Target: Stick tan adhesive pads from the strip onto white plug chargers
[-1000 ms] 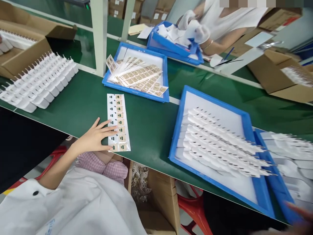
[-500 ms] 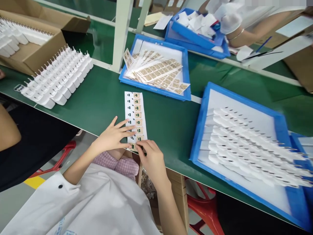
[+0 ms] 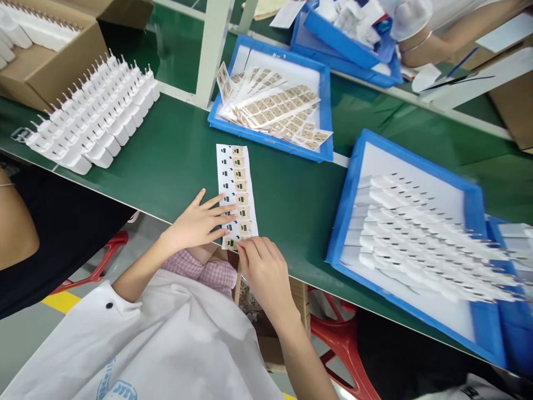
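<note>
A white sheet of tan stickers (image 3: 231, 169) with small dark cut-outs lies on the green table in front of me. My left hand (image 3: 194, 223) rests on its lower left part, palm down with fingers spread. At the sheet's near end, my right hand (image 3: 266, 272) pinches thumb and forefinger at the edge of the lowest tan sticker (image 3: 229, 243). That sticker sits to the left of the column above it. The fingertips partly hide its right edge, and I cannot tell how far it is lifted.
A blue tray (image 3: 270, 145) behind the sheet holds more sticker sheets. White pronged plastic pieces (image 3: 97, 116) stand in rows at left, beside a cardboard box (image 3: 62, 66). Similar pieces fill a blue tray (image 3: 347, 189) at right. Across the table a co-worker's arm (image 3: 453, 36) reaches past stacked trays.
The whole view has shifted slightly, so the sheet and both hands appear a little higher and farther right. My left hand stays spread on the sheet; my right hand still pinches at its near end.
</note>
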Tool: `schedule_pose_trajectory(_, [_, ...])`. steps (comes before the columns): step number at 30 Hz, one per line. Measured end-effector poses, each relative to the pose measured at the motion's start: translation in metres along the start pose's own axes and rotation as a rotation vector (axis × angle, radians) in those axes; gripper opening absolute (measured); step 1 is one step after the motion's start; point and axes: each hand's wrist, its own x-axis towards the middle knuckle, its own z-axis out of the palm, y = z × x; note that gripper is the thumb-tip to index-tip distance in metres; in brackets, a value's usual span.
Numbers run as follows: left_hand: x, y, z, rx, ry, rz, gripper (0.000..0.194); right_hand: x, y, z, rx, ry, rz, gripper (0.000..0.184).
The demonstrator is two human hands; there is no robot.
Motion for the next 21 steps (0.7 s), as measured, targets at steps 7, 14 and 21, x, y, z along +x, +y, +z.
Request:
schedule_pose_trajectory(7, [0.000, -0.001, -0.001, -0.023, -0.025, -0.012, 0.044, -0.016, -0.007, -0.019, -0.121, -0.023, -0.094, 0.022])
schedule_pose_trajectory(14, [0.010, -0.003, -0.005, -0.118, -0.066, -0.019, 0.044, -0.020, 0.008, -0.029, 0.221, 0.163, 0.018, 0.013])
schedule_pose_trajectory(21, [-0.018, -0.028, -0.014, 0.139, 0.653, -0.238, 0.023, 0.000, 0.014, 0.022, 1.083, 0.291, 0.772, 0.030])
